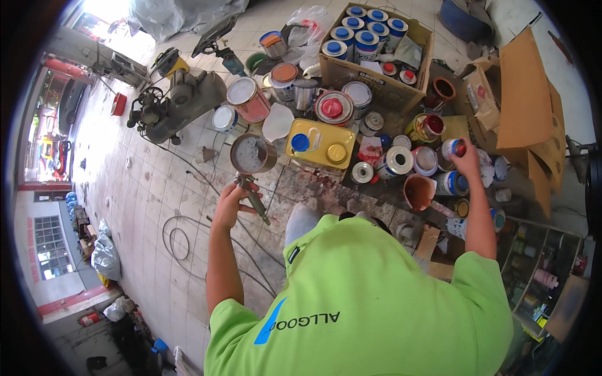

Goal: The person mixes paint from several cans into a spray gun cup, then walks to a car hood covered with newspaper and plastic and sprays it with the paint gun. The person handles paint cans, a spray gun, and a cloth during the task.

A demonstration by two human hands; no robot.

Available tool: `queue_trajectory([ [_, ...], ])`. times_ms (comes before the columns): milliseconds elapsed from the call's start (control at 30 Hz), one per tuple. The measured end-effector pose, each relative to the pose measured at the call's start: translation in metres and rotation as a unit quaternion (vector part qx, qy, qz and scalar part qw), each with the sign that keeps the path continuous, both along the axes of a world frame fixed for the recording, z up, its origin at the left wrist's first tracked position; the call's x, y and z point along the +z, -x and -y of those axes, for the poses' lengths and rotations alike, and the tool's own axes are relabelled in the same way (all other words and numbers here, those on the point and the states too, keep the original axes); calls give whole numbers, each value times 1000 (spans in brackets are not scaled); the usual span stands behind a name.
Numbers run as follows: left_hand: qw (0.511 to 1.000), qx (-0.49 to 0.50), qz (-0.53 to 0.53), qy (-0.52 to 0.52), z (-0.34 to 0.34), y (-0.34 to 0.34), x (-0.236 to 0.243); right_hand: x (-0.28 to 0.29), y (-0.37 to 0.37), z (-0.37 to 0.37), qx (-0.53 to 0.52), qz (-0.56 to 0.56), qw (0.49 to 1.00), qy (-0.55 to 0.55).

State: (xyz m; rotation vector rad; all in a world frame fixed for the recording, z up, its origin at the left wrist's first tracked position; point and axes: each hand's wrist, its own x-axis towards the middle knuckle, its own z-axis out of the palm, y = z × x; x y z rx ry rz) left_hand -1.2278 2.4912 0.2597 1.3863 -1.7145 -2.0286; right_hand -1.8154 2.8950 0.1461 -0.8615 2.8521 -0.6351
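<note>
My left hand (231,203) is wrapped round the handle of a spray gun (254,202). Its open cup (268,164) faces up and holds greyish, bubbly liquid. On the right, my right hand (466,161) grips a small white-and-blue can (451,148) with a red top, tilted among the paint cans. Close to that hand stand a can with dark red paint on its rim (433,125) and a pinkish-topped can (426,160). A brown cup (419,192) sits below them. Between my hands lies a yellow rectangular tin (321,145) with a blue cap.
A cardboard box (375,80) of blue-capped cans stands at the back. An air compressor (188,100) is at the left, its hose (216,191) trailing across the tiles. Tall open cardboard (530,94) and a glass-fronted cabinet (533,269) flank my right side.
</note>
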Motion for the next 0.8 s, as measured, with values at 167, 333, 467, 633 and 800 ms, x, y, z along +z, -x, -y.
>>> queue_trajectory([
  [167, 997, -66, 12, -27, 54, -30, -57, 63, -18, 18, -21, -61, 996, 53],
  [333, 986, -152, 41, -63, 101, -33, -115, 119, -74, 39, -54, -52, 992, 99],
  [467, 972, -215, 73, -59, 126, -26, -154, 155, -165, 83, -47, -64, 990, 113],
  [633, 980, -158, 18, -118, 130, -26, -212, 153, -265, 115, -53, 6, 987, 150],
  [800, 988, -72, -23, -136, 118, -22, -234, 149, -346, 137, -86, 53, 987, 121],
])
